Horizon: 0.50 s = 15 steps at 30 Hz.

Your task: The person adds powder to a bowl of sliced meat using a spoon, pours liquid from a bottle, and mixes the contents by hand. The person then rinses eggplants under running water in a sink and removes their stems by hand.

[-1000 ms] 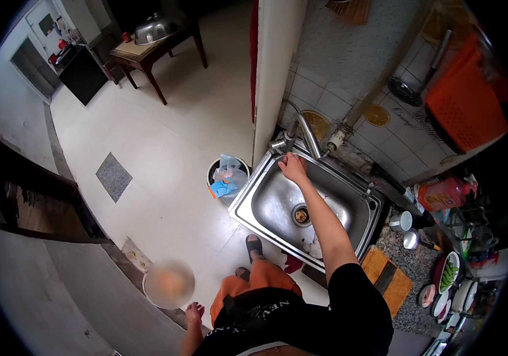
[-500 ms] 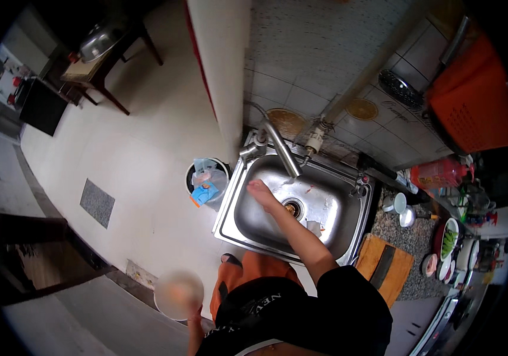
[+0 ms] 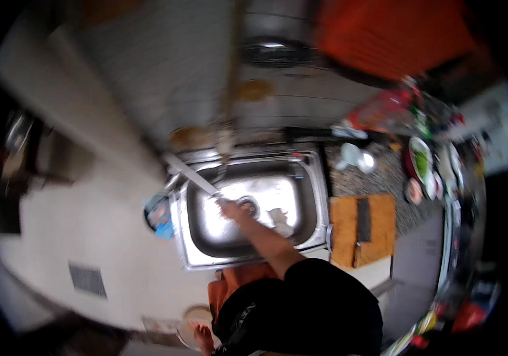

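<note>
My right arm reaches over the stainless steel sink [image 3: 212, 252], and my right hand [image 3: 228, 209] is just below the end of the faucet [image 3: 193, 173]. Motion smears its fingers, so whether they are closed is not visible. Beside that hand is the drain [image 3: 247, 206], with bits of food in it. A pale, crumpled scrap [image 3: 279, 218] lies on the basin floor to its right. Low in the picture, at my left side, my left hand [image 3: 202, 338] grips the rim of a pale round bowl [image 3: 187, 323]; blur hides its contents.
Right of the sink, a wooden cutting board [image 3: 378, 228] carries a dark-bladed cleaver [image 3: 363, 219]. White cups [image 3: 350, 155] and a dish of green vegetables [image 3: 423, 163] stand on the speckled counter. A lined bin [image 3: 160, 216] is on the floor left of the sink. An orange basket [image 3: 393, 38] hangs above.
My view has swung right, showing more counter. My right hand has shifted toward the faucet's end and the drain. The bowl stays at my left side, now partly behind my left hand.
</note>
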Tool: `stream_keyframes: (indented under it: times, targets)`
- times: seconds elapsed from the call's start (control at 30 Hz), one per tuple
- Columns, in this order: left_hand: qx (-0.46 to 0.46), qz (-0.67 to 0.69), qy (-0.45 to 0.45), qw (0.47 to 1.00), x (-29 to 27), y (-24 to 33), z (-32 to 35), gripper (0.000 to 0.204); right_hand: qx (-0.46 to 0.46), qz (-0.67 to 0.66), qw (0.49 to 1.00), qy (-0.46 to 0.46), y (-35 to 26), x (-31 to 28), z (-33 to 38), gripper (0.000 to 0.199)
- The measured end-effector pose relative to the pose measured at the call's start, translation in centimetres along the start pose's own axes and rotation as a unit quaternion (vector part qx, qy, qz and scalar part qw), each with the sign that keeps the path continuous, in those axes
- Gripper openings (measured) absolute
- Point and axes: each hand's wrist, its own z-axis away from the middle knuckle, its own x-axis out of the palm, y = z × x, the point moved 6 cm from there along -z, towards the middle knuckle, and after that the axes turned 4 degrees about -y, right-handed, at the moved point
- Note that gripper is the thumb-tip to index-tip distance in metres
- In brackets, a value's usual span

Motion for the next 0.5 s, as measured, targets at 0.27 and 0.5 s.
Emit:
stream_keyframes:
  times: [0.27,0.5]
  targets:
    - [-0.293,0.402,-0.035,0.867,0.8,-3.8,-4.5,0.022,0.397,-0.786,0.473,-0.026,-1.5,3.5,0.6,0.023]
    - [-0.323,0.444,-0.031,0.835,1.0,-4.8,-4.8,0.024,0.431,-0.756,0.492,-0.022,-3.3,0.3,-0.2,0.025]
